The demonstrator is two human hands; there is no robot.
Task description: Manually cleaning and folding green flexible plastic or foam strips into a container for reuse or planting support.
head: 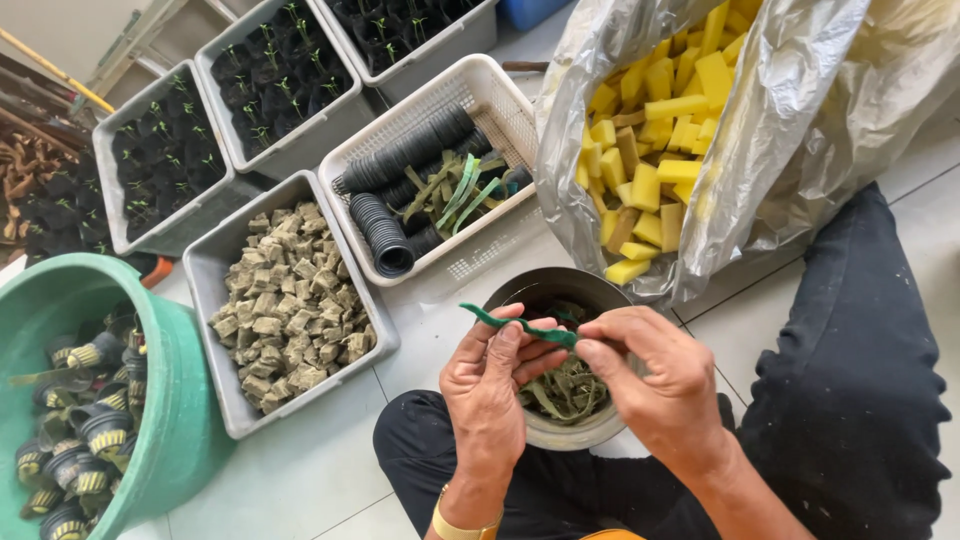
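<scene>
Green and thin, a strip of leaf runs between the person's two hands just above a round metal bowl that sits on the floor between the knees. The left hand is turned palm-inward with the wrist bent up; its thumb and forefinger pinch the strip near its left end, and the other fingers curl loosely behind. A gold band shows at that wrist. The right hand comes in from the lower right with the forearm angled across the dark trouser leg; its fingertips close on the strip's right end, knuckles up. Both hands are thus grasping the same strip, close together and nearly touching. More limp green strips lie inside the bowl under the hands.

Beyond the bowl stands a white slotted basket with stacked black net pots and some green strips. To its left a grey tub holds brownish sponge cubes. A clear plastic bag of yellow foam blocks leans open at upper right. A green basin at the left edge holds filled black pots, and further grey tubs with small seedlings stand behind.
</scene>
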